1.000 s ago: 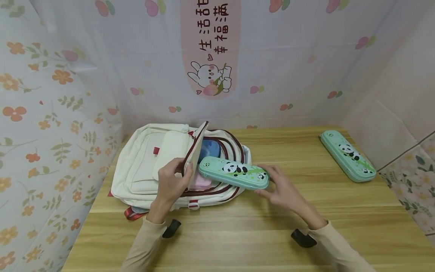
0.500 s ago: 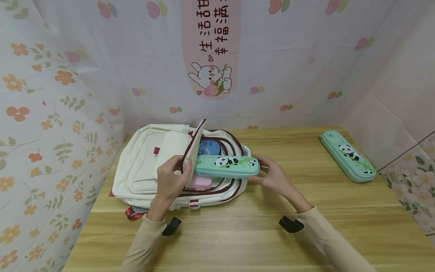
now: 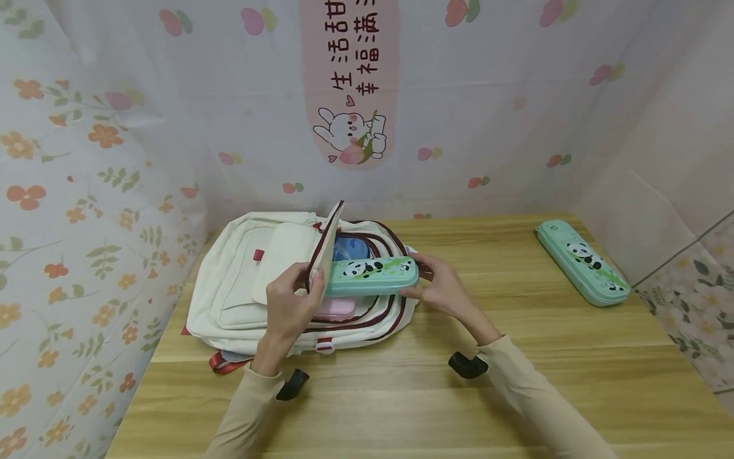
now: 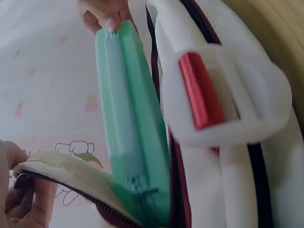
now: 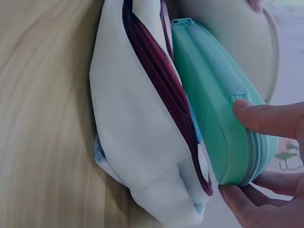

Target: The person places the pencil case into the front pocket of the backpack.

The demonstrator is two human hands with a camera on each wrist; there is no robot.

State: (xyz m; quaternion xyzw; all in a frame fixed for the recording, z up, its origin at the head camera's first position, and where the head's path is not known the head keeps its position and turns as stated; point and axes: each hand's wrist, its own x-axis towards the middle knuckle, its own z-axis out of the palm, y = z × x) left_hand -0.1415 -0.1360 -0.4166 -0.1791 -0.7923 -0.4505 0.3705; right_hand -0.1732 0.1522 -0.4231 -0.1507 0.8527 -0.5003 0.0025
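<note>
A cream backpack [image 3: 229, 280] with dark red zips lies on the table, its front pocket unzipped. My left hand [image 3: 290, 303] pinches the edge of the pocket's flap [image 4: 66, 171] and holds it up. With thumb and fingers my right hand [image 3: 438, 287] grips the right end of a mint-green pencil case [image 3: 373, 275] printed with pandas. The case's left end is hidden behind the flap, inside the pocket opening. Under the case show a blue item [image 3: 351, 248] and a pink item [image 3: 335, 308] in the backpack.
A second panda pencil case [image 3: 582, 261] lies at the right of the wooden table [image 3: 401, 408]. A red strap [image 3: 225, 364] sticks out at the backpack's lower left. Printed cloth [image 3: 482, 127] hangs behind the table.
My right hand has moved left, pushing the pencil case further behind the flap, and the case has turned more level. My left hand keeps holding the flap in about the same place.
</note>
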